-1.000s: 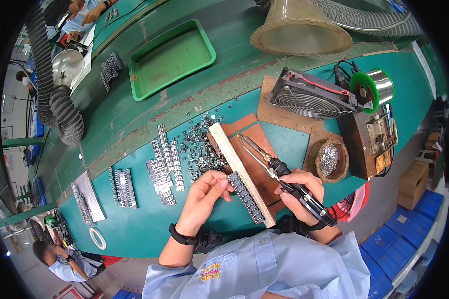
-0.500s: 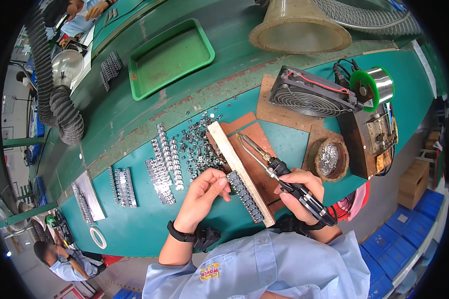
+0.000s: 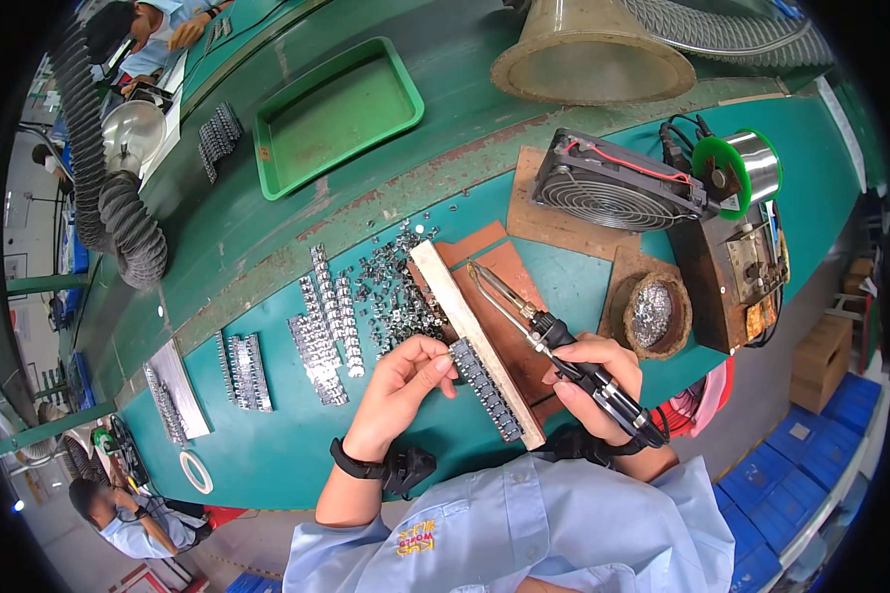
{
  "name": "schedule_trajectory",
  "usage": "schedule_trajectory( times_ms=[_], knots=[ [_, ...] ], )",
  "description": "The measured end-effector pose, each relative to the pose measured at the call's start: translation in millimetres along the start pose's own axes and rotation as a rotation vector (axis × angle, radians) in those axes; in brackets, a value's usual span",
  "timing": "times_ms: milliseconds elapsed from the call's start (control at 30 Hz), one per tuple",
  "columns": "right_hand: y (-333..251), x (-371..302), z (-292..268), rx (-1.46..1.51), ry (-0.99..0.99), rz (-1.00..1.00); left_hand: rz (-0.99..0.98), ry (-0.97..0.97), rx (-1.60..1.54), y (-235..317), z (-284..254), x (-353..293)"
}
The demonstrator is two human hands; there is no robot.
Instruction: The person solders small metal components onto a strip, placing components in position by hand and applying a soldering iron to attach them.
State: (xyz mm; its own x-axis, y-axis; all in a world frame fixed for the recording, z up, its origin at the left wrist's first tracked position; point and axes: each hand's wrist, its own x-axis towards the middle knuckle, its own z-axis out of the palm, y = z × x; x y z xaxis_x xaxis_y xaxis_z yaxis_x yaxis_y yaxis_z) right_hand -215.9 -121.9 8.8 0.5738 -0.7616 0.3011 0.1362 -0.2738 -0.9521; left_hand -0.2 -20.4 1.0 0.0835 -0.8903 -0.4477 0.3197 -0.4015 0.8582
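My right hand point(image 3: 603, 374) is wrapped round the black handle of a soldering iron point(image 3: 546, 328), which has a thin feed tube alongside its barrel. The iron's tip points up and left, above a brown board point(image 3: 509, 282). With thumb and forefinger closed, my left hand point(image 3: 407, 383) pinches the upper end of a dark strip of small parts point(image 3: 487, 390). That strip lies along a pale wooden bar point(image 3: 455, 296), on its left side. The iron's tip is apart from the strip. Beyond my left hand lies a heap of small loose metal parts point(image 3: 396, 287).
Several finished-looking strips point(image 3: 316, 341) lie left of the heap. A fan point(image 3: 613, 188), a solder reel point(image 3: 752, 173) and a round bowl of metal bits point(image 3: 653, 314) stand at right. A green tray point(image 3: 341, 119) and an extraction hood point(image 3: 593, 59) are farther back. Co-workers sit at left.
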Motion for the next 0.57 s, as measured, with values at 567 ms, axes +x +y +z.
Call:
schedule_trajectory(
  times_ms=[567],
  knots=[
    [-0.3,-2.0,-0.9,-0.009,-0.01,0.03,-0.021,0.029,-0.081,-2.1,-1.8,-1.1]
  ],
)
